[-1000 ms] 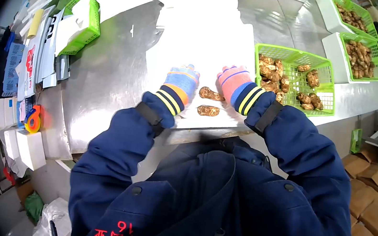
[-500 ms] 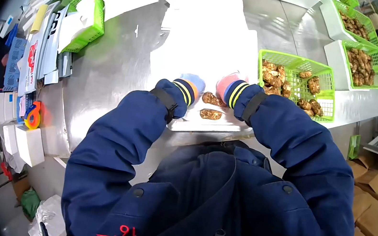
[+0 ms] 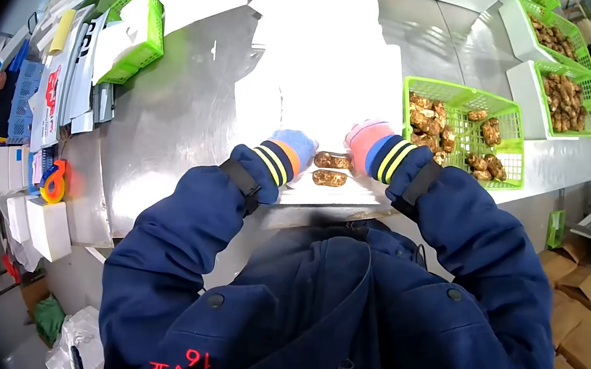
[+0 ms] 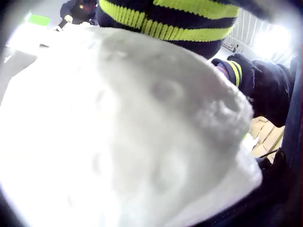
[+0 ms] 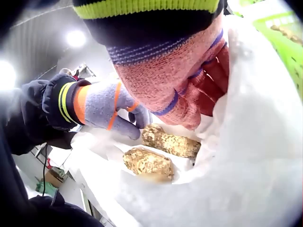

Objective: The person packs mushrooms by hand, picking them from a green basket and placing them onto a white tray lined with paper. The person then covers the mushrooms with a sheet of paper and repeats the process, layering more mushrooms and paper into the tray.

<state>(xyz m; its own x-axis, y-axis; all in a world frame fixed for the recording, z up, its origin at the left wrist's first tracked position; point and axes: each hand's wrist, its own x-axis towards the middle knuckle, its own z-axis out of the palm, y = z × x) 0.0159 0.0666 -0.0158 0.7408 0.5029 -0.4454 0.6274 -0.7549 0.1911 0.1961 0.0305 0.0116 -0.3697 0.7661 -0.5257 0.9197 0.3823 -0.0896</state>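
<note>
Two stubby brown, pale-flecked mushrooms lie side by side on white wrapping (image 5: 255, 142): a farther mushroom (image 3: 333, 160) and a nearer mushroom (image 3: 329, 178). My left hand (image 3: 294, 148), in a blue-grey glove with orange lines, is at the left end of the farther one; its thumb is straight, its tip close to that end. At the opposite end is my right hand (image 3: 367, 145), in a pink glove. Its fingers (image 5: 215, 78) reach extended down along the raised white wrapping. In the left wrist view, dimpled white wrapping (image 4: 142, 132) hides my left fingers.
A green basket (image 3: 467, 93) holding several mushrooms stands to the right. Farther right are more filled baskets (image 3: 564, 101). White sheets (image 3: 325, 30) cover the metal table (image 3: 170, 106) ahead. An orange tape dispenser (image 3: 54, 181) stands at left, on a white box (image 3: 47, 229).
Both hands have come nearer my body, to the two ends of the farther mushroom. That mushroom has turned from slanting to lying level, alongside the nearer one.
</note>
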